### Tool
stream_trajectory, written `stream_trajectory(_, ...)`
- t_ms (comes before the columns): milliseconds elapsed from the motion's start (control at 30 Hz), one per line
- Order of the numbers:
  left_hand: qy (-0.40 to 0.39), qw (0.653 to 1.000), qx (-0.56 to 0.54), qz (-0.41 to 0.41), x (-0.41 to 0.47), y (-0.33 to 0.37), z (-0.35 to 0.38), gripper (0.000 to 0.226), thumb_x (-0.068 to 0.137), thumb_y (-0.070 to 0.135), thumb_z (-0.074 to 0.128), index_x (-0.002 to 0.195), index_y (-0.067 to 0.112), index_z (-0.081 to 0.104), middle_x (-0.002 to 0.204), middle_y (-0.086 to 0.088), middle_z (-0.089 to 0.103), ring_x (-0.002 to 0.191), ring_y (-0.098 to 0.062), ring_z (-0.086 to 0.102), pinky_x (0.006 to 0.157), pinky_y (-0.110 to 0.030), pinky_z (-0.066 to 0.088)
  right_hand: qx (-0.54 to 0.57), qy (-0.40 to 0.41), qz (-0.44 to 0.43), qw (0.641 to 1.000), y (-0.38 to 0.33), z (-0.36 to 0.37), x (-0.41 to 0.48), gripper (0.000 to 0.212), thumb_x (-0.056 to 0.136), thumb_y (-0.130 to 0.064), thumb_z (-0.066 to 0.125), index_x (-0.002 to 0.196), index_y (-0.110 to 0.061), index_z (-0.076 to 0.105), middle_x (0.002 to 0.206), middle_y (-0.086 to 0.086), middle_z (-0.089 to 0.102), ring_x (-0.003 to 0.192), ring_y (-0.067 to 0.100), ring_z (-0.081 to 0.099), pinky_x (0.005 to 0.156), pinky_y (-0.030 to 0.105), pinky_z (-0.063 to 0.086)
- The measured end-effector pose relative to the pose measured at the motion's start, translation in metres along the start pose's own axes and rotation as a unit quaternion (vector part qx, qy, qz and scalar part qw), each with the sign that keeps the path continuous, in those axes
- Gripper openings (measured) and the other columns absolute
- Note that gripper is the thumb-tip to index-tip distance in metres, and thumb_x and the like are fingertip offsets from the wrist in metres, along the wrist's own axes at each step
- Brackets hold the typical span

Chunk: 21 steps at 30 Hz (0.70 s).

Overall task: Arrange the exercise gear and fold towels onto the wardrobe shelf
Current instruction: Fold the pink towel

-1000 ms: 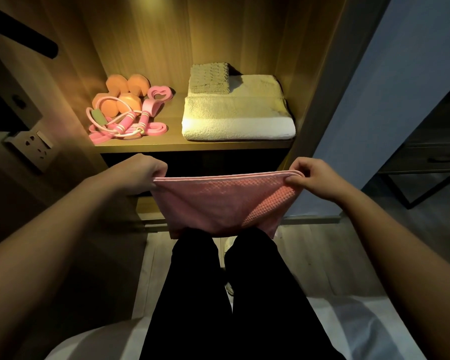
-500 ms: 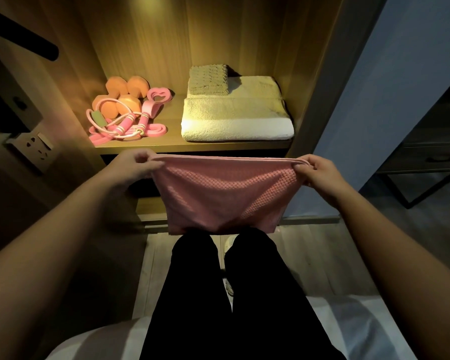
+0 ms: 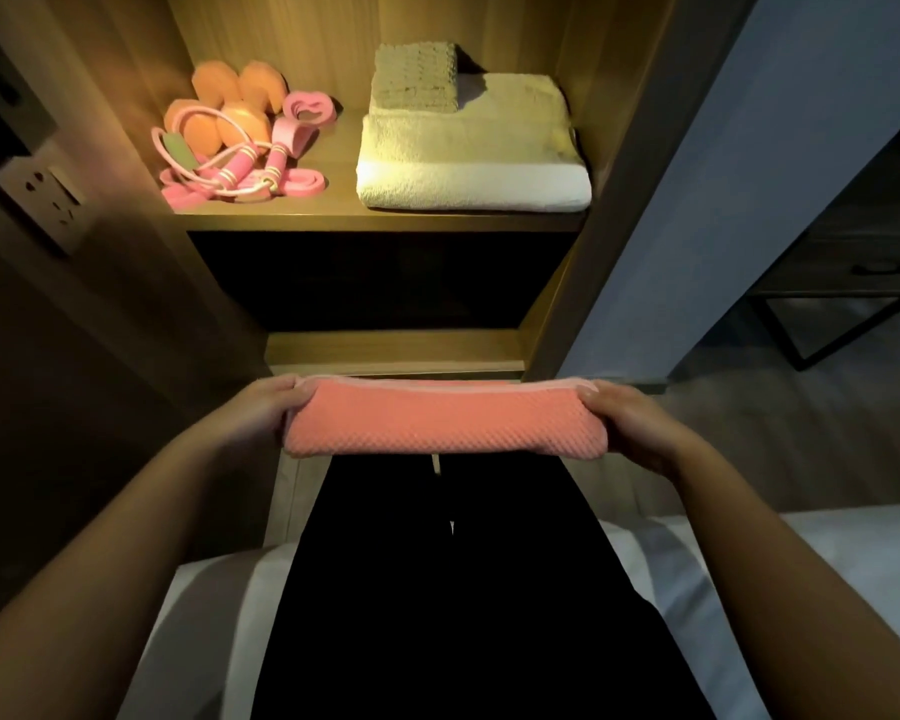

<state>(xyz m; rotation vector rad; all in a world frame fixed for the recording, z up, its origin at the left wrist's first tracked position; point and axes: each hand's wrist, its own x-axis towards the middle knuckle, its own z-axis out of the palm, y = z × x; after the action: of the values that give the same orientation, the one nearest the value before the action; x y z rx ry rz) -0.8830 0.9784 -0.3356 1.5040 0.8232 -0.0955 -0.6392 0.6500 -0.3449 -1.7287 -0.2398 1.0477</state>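
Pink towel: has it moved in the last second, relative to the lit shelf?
Yes. The pink towel has dropped away from the front edge of the lit shelf, now below the lower ledge, folded narrower.

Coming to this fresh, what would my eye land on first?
First, the pink towel, folded into a narrow band low in the middle, gripped at its ends by the left hand and the right hand. Above it glows the lit wardrobe shelf. Pink and orange exercise gear lies heaped on its left, and on its right is a folded cream towel with a smaller towel on top.
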Motion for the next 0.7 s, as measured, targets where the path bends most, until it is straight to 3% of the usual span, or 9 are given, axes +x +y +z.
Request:
stream_trajectory(67,-0.031,0.997,-0.021,-0.067,-0.009,-0.012,-0.003,0.022,0.1,0.016,0.042,0.106,0.003,0.058,0.097,-0.016,0.06,0.079,-0.022,0.056,0.066,-0.032,0.042,0.019,-0.044,0.086,0.995,0.012,-0.007,-0.008,0.034,0.099,-0.021,0.045,0.127,-0.003,0.055,0.099,0.015,0.061,0.084,0.021,0.057,0.067,0.03,0.044)
stream_trajectory(133,-0.08,0.987,-0.014,-0.14,-0.019,-0.02,-0.011,0.034,0.094,0.019,0.048,0.122,0.001,0.056,0.108,-0.019,0.056,0.089,-0.028,0.054,0.072,-0.036,0.041,-0.008,-0.133,0.144,0.981,0.018,-0.017,-0.017,0.039,0.095,-0.025,0.048,0.124,-0.001,0.056,0.081,0.012,0.058,0.061,0.014,0.054,0.052,0.023,0.042)
stream_trajectory(200,-0.114,0.978,-0.012,-0.172,-0.024,-0.026,-0.017,0.049,0.087,0.023,0.052,0.131,0.001,0.052,0.12,-0.024,0.053,0.099,-0.035,0.052,0.08,-0.04,0.041,0.006,-0.208,0.161,0.965,0.019,-0.02,-0.022,0.042,0.095,-0.025,0.045,0.127,0.001,0.053,0.07,0.01,0.054,0.045,0.009,0.048,0.038,0.018,0.038)
stream_trajectory(233,-0.112,0.979,-0.023,-0.168,-0.025,-0.028,-0.017,0.049,0.087,0.023,0.051,0.131,0.001,0.052,0.121,-0.025,0.054,0.101,-0.035,0.052,0.082,-0.04,0.041,0.02,-0.21,0.156,0.965,0.019,-0.019,-0.022,0.04,0.095,-0.024,0.044,0.126,-0.001,0.054,0.074,0.011,0.056,0.048,0.01,0.051,0.039,0.018,0.041)
stream_trajectory(300,-0.058,0.989,-0.041,-0.127,-0.021,-0.027,-0.01,0.035,0.095,0.019,0.048,0.125,0.003,0.057,0.114,-0.02,0.059,0.096,-0.03,0.056,0.078,-0.039,0.043,0.027,-0.153,0.125,0.98,0.016,-0.012,-0.016,0.033,0.094,-0.023,0.047,0.12,-0.007,0.059,0.086,0.009,0.064,0.07,0.015,0.061,0.058,0.024,0.049)
stream_trajectory(367,0.025,0.997,-0.003,-0.075,-0.013,-0.025,0.002,0.028,0.1,0.024,0.045,0.113,0.004,0.061,0.107,-0.015,0.062,0.091,-0.027,0.058,0.074,-0.037,0.043,0.018,-0.056,0.081,0.995,0.016,-0.003,-0.006,0.021,0.097,-0.021,0.049,0.11,-0.008,0.061,0.096,0.011,0.065,0.084,0.02,0.06,0.073,0.031,0.047)
stream_trajectory(467,0.116,0.99,0.069,-0.041,0.002,-0.027,0.022,0.032,0.102,0.033,0.043,0.109,0.008,0.06,0.106,-0.01,0.061,0.096,-0.028,0.057,0.075,-0.038,0.042,-0.076,0.083,0.036,0.993,0.021,0.015,0.008,0.023,0.101,-0.026,0.045,0.104,-0.009,0.061,0.099,0.01,0.062,0.086,0.02,0.058,0.073,0.033,0.045)
stream_trajectory(567,0.188,0.98,0.072,-0.009,0.018,-0.031,0.038,0.028,0.1,0.031,0.045,0.105,0.008,0.061,0.101,-0.007,0.06,0.092,-0.024,0.055,0.07,-0.035,0.041,-0.15,0.169,-0.012,0.974,0.032,0.03,0.022,0.022,0.102,-0.029,0.043,0.104,-0.014,0.058,0.094,0.0,0.058,0.083,0.01,0.052,0.063,0.028,0.038)
stream_trajectory(700,0.269,0.956,0.108,0.036,0.04,-0.03,0.045,0.023,0.098,0.03,0.043,0.098,0.012,0.058,0.098,-0.006,0.06,0.082,-0.018,0.052,0.066,-0.034,0.038,-0.11,0.256,-0.048,0.959,0.039,0.038,0.039,0.018,0.101,-0.032,0.039,0.106,-0.02,0.052,0.091,-0.008,0.055,0.081,0.003,0.05,0.059,0.023,0.034)
